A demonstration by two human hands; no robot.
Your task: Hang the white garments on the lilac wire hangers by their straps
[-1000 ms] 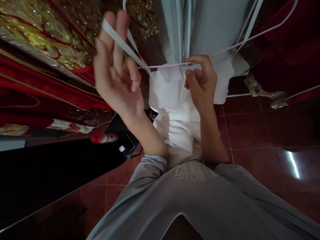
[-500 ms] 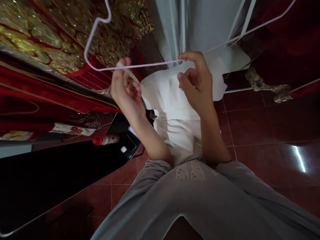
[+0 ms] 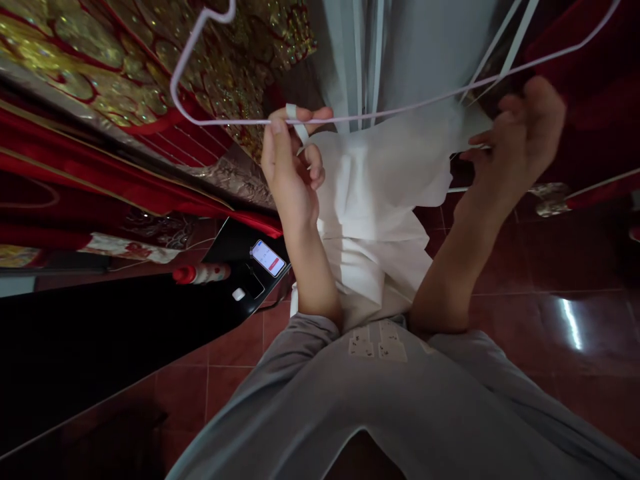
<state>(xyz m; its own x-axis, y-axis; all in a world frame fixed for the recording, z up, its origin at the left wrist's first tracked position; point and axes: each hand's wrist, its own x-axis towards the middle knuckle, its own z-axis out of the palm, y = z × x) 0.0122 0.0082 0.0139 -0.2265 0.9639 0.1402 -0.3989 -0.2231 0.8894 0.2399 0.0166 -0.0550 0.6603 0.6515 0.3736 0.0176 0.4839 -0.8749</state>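
Note:
A pale lilac wire clothes hanger (image 3: 400, 112) stretches across the upper part of the view. My left hand (image 3: 295, 167) pinches its bottom bar near the left bend, thumb pressed against the wire. A narrow white strip (image 3: 301, 131) passes around that bar and the index finger; where it leads is hidden. My right hand (image 3: 517, 143) is just below the hanger's right part, slightly blurred, its fingers loosely bent and apart, holding nothing I can see. White fabric (image 3: 375, 180) with a scalloped edge spreads below and between both hands. Thin pale straps (image 3: 517, 40) cross the hanger's right part.
Red and gold sequinned garments (image 3: 125, 80) hang at the left, and dark red cloth (image 3: 590, 80) at the right. On a black table (image 3: 125, 340) are a lit phone (image 3: 269, 258), a red-capped bottle (image 3: 203, 273) and a small white case (image 3: 239, 294). Red tiles (image 3: 525, 333) cover the floor.
My right hand has left the middle of the bar and moved right. My left hand has shifted right and now pinches the bar, the white strip at its finger. The phone has come into fuller view.

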